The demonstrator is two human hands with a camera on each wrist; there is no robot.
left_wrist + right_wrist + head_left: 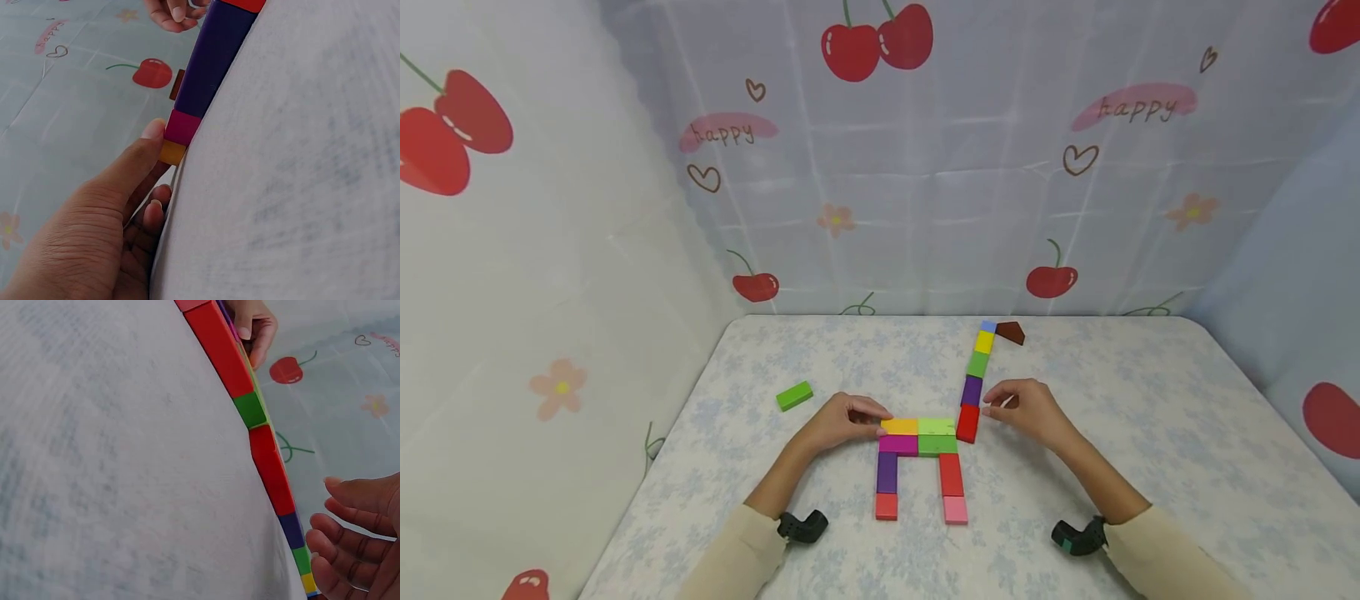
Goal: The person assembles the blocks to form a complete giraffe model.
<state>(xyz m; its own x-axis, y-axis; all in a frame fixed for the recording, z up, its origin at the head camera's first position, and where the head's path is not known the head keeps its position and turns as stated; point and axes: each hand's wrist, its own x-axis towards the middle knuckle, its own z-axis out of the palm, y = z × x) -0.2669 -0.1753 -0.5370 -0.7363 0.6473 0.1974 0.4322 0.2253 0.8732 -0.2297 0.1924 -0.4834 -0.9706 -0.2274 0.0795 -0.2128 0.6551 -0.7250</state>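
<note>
Coloured blocks lie flat in a long-necked, two-legged figure. At its body's left end, my left hand (pixel 842 423) touches the yellow-orange block (pixel 900 427) with its thumb and forefinger, above a magenta block (pixel 898 446). Two green blocks (pixel 937 445) complete the body. My right hand (pixel 1028 410) hovers just right of the neck, fingers loosely bent and holding nothing, by a red block (pixel 967 423) and a purple block (pixel 972 390). In the right wrist view, a gap shows between its fingertips (pixel 334 481) and that red block (pixel 272 470).
Farther up the neck come green (pixel 977 364), yellow (pixel 984 342) and light blue blocks (pixel 988 326), with a brown angled block (pixel 1011 332) at the top. The legs (pixel 887 472) point towards me. A loose green block (pixel 794 396) lies left. Printed curtains surround the patterned table (pixel 737 508).
</note>
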